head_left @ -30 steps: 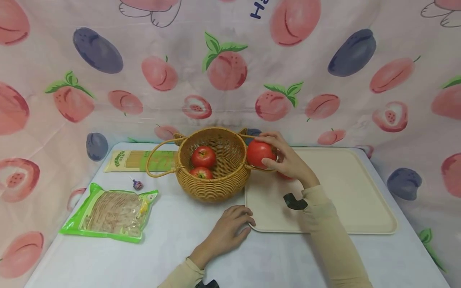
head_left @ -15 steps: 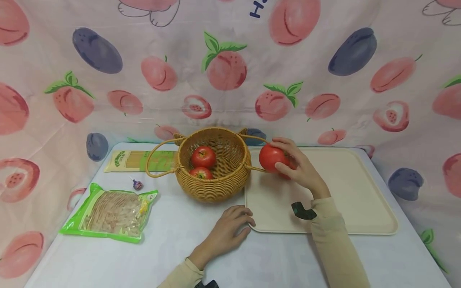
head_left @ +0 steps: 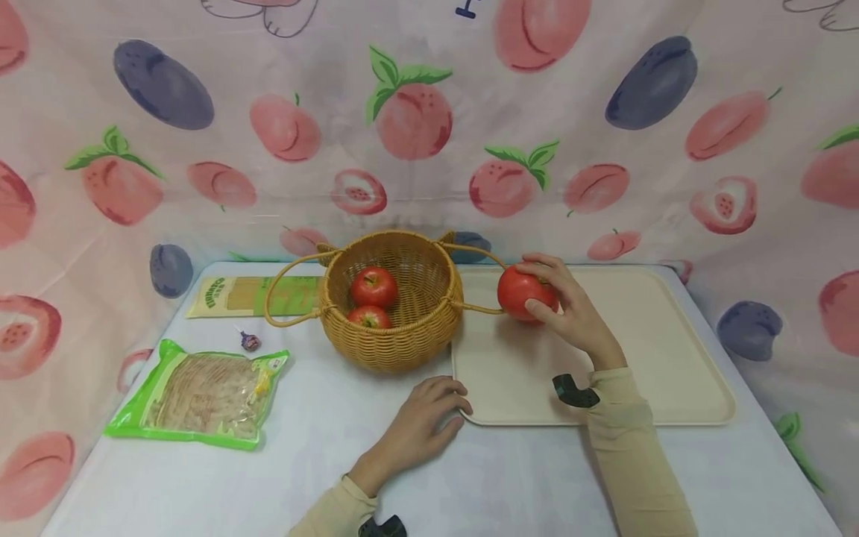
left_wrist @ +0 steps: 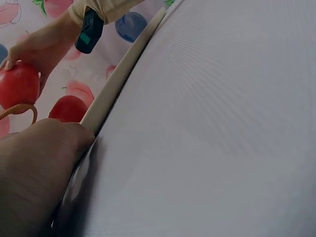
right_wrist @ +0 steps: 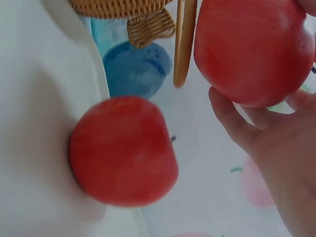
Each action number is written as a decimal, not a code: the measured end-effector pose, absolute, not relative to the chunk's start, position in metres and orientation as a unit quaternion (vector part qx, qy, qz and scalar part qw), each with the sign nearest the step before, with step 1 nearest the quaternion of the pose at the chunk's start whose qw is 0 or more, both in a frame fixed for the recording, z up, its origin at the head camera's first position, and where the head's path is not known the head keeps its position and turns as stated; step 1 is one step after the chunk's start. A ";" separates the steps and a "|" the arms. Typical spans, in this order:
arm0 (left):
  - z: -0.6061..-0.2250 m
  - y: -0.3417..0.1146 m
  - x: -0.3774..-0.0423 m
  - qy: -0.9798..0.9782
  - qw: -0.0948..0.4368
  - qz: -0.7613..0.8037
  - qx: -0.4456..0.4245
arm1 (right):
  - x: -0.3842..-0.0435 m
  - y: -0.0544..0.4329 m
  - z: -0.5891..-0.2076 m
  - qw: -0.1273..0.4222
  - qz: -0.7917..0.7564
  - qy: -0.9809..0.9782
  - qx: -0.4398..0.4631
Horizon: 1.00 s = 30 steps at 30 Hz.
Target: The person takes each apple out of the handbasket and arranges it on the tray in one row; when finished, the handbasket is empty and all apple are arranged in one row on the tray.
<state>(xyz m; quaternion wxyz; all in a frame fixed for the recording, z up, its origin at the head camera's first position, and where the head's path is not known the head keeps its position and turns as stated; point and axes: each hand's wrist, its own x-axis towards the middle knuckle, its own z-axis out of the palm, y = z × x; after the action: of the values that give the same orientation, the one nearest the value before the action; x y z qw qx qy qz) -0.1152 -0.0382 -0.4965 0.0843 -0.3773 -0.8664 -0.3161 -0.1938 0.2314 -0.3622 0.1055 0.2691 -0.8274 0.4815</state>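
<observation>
My right hand (head_left: 570, 306) grips a red apple (head_left: 520, 293) from its right side, just past the tip of the basket's right handle. A second red apple (right_wrist: 123, 150) lies on the cream tray (head_left: 644, 350) below it, mostly hidden by the held one in the head view. The wicker basket (head_left: 389, 347) stands at the tray's left edge and holds two more apples (head_left: 373, 286). My left hand (head_left: 417, 425) rests with relaxed fingers at the tray's near left corner. In the left wrist view, this hand (left_wrist: 39, 163) lies right at the tray's rim.
On the left lie a green-edged bag of flat brown food (head_left: 204, 395), a small purple-wrapped lollipop (head_left: 250, 341) and a pack of noodles (head_left: 248, 297). The basket's two handles stick out sideways, the right one over the tray. A fruit-print cloth (head_left: 429, 194) hangs behind.
My right hand has moved right with the apple, away from the basket and along its handle. My left hand stays at the tray corner. The head view has shifted slightly.
</observation>
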 end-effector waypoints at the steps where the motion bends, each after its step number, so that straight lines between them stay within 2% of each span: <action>1: -0.496 -0.038 -0.115 -0.867 0.083 -0.317 -0.376 | -0.194 0.233 -0.363 0.108 0.476 -0.831 0.267; 12: -0.494 -0.038 -0.115 -0.870 0.070 -0.315 -0.373 | -0.191 0.245 -0.364 0.106 0.456 -0.853 0.233; 16: -0.494 -0.038 -0.114 -0.869 0.085 -0.311 -0.377 | -0.193 0.250 -0.366 0.111 0.456 -0.853 0.228; 30: -0.496 -0.038 -0.115 -0.865 0.089 -0.317 -0.378 | -0.194 0.264 -0.367 0.134 0.438 -0.867 0.197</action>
<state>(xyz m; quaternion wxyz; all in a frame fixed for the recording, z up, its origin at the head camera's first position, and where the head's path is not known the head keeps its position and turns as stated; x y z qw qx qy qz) -0.1147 -0.0382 -0.4963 0.0890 -0.3783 -0.8651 -0.3171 -0.1937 0.2644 -0.3669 0.1341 0.1965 -0.8671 0.4376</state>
